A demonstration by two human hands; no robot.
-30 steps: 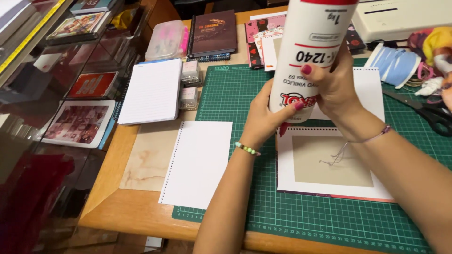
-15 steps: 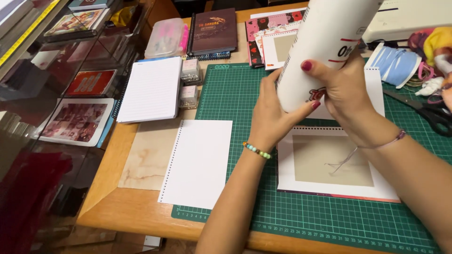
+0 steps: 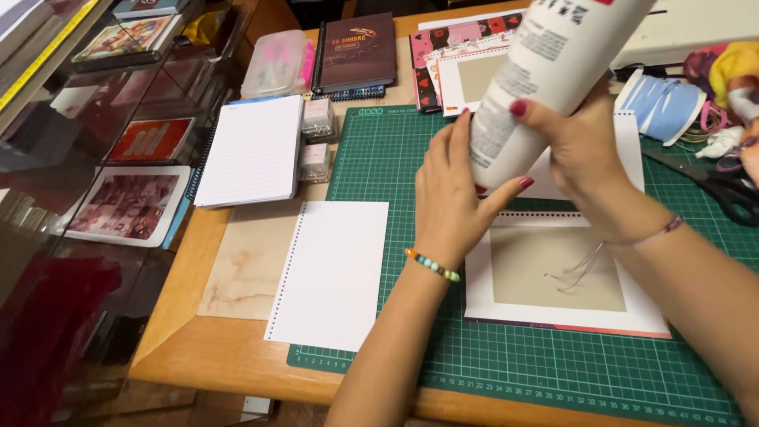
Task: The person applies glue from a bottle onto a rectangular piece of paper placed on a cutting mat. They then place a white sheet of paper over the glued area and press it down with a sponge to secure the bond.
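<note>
The white bottle [image 3: 553, 71] has tipped further since before, its long axis slanting down-left toward the cover board [image 3: 557, 269], with your left hand [image 3: 455, 198] and right hand [image 3: 581, 150] both clasping its lower end.

Green cutting mat [image 3: 395, 150] covers the wooden table [image 3: 190, 348]. Punched white sheet [image 3: 330, 273] at its left edge, overlapping a marbled beige sheet [image 3: 249, 265]. Lined notepad [image 3: 251, 149] behind; 2 small clear boxes [image 3: 317, 138] beside it. Dark spiral notebook [image 3: 357, 54] farther back. Black scissors [image 3: 723, 190] at right.

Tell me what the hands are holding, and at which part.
Both hands hold the white bottle, tilted: right hand around its lower body, left hand at its bottom end.
</note>
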